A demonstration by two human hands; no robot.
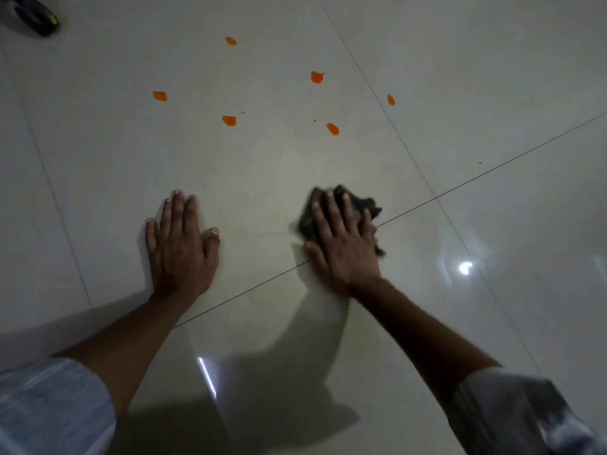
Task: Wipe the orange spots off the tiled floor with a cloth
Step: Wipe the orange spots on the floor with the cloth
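Pressing cloth point(348, 208) under right hand point(345, 244), orange spots point(317, 77) beyond

An indoor room, probably in a home, is suggested by the floor point(492, 77), laid in large glossy pale tiles with thin dark grout lines. A ceiling light's glare point(465, 267) is mirrored at four o'clock. A dark object point(37, 16), unidentifiable, is seen at ten o'clock.
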